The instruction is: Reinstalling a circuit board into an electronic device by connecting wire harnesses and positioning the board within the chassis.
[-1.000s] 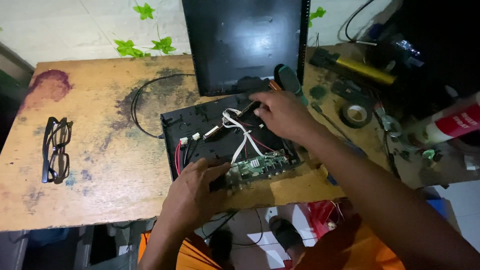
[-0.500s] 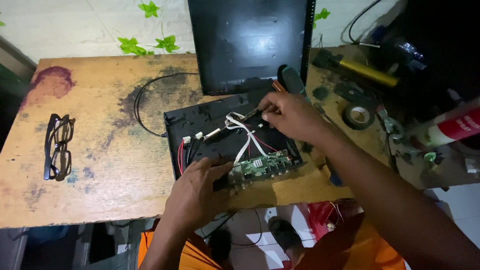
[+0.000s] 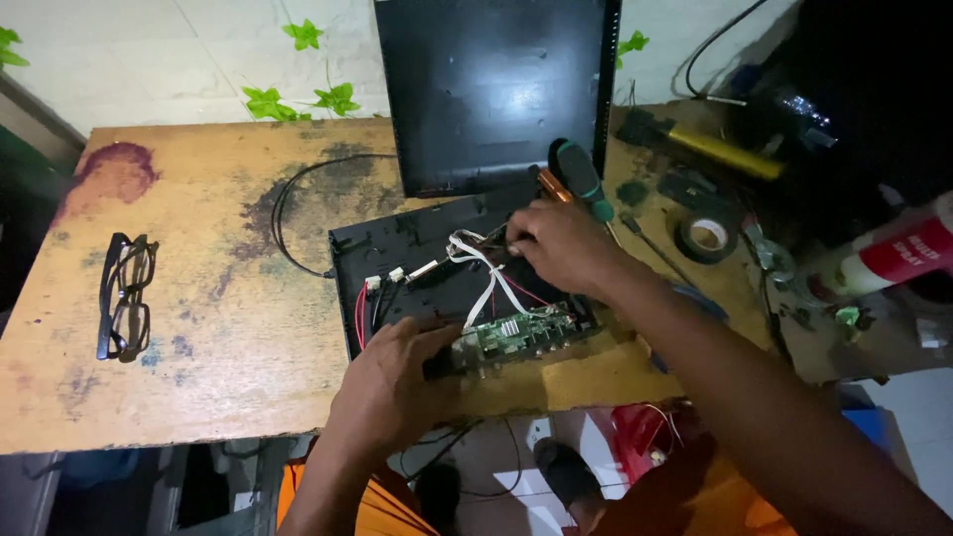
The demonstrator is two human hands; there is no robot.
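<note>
Resting on the near edge of the open black case (image 3: 417, 268), the left hand (image 3: 392, 382) lies with its fingers loosely curled over the case's front rim, just beside the green board (image 3: 511, 335); it grips nothing that can be made out, only pressing on the case. The right hand (image 3: 556, 243) sits over the far right part of the case, fingers drawn together at the bundle of white wires (image 3: 481, 268); whether it pinches a wire or only touches it cannot be told.

The case lies on the wooden tabletop (image 3: 218, 328), near its front edge. Inside the case are one green board at the near right corner, one bundle of white wires running from the board toward the right hand, and a few red wires (image 3: 359, 313) at the left wall. One thin black cable (image 3: 288, 203) loops across the tabletop left of the case.

Behind the case stands one black panel (image 3: 486, 89), leaning upright. One screwdriver (image 3: 581, 179) with a green and black handle lies just behind the right hand. Right of the case lie one roll of black tape (image 3: 707, 236) and one yellow-handled tool (image 3: 720, 154). One red and white tube (image 3: 893, 258) lies farther right. One pair of glasses (image 3: 124, 295) lies well left of the case.
</note>
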